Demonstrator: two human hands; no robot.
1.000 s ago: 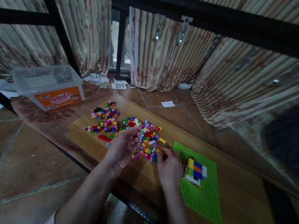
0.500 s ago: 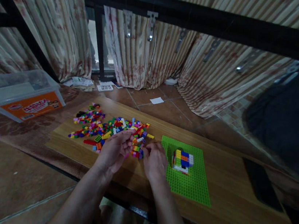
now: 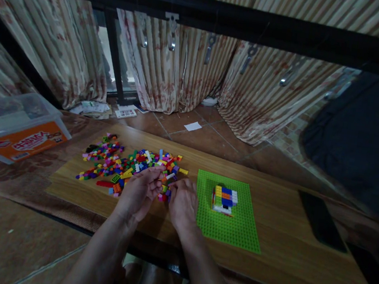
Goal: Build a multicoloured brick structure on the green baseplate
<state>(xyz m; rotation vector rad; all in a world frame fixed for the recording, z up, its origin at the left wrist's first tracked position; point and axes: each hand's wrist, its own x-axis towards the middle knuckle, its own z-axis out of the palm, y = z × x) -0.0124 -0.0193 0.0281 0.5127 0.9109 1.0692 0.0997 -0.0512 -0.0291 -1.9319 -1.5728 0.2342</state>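
My left hand [image 3: 139, 192] is half turned palm up over the near side of a heap of small toy building bricks [image 3: 108, 164], its fingers curled in. Whatever lies in those fingers is too small to make out. Close beside it, my right hand [image 3: 183, 204] is closed in a pinch at the heap's right edge, and its fingertips hide what they grip. Right of that hand lies a green studded baseplate [image 3: 233, 231]. On the plate stands a small block build [image 3: 225, 199] of white, yellow, blue and orange bricks, which neither hand touches.
A clear plastic tub [image 3: 19, 133] with an orange label stands left of the wooden board [image 3: 283, 247]. A dark flat slab like a phone [image 3: 322, 220] lies at the right. A black rail [image 3: 207, 9] with metal hooks crosses above, before striped curtains.
The whole view has shifted, so most things sit a little further left. My right hand has come slightly nearer to the left one, its fingers still pinched. The block build looks the same.
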